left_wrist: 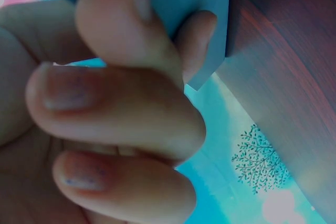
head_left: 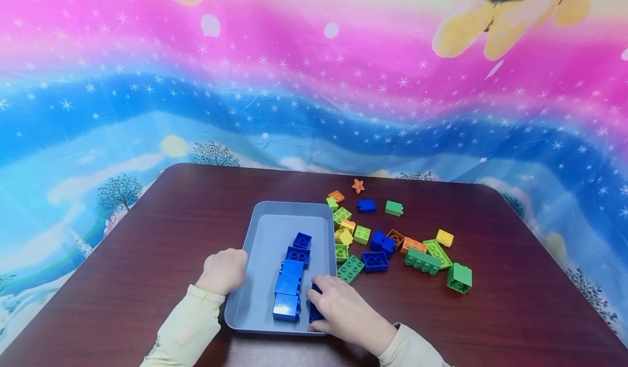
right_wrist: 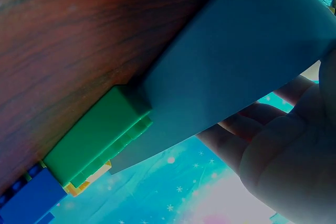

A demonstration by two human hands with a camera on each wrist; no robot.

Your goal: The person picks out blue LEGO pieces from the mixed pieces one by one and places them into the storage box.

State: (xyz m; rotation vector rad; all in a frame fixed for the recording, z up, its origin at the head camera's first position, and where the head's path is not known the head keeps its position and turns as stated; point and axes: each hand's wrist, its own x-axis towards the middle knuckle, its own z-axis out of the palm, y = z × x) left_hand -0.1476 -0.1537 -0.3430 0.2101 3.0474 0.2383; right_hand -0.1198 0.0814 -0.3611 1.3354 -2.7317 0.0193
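A grey-blue tray (head_left: 260, 280) lies on the table, with a column of blue bricks (head_left: 288, 285) inside it. My left hand (head_left: 223, 270) grips the tray's left rim; in the left wrist view the curled fingers (left_wrist: 121, 108) and thumb pinch its edge. Over the tray's right rim reaches my right hand (head_left: 345, 310), holding a dark blue brick (head_left: 315, 304) near the front right corner. That brick is partly covered by the fingers. From the right wrist, the tray's outer wall (right_wrist: 210, 77) hides the fingertips and the brick.
Several loose bricks are scattered right of the tray, among them a green brick (head_left: 350, 269) by its wall, a blue brick (head_left: 375, 261) and a green block (head_left: 459, 277). An orange star-shaped piece (head_left: 358, 186) lies farther back. A printed cloth (head_left: 304, 94) hangs behind the table.
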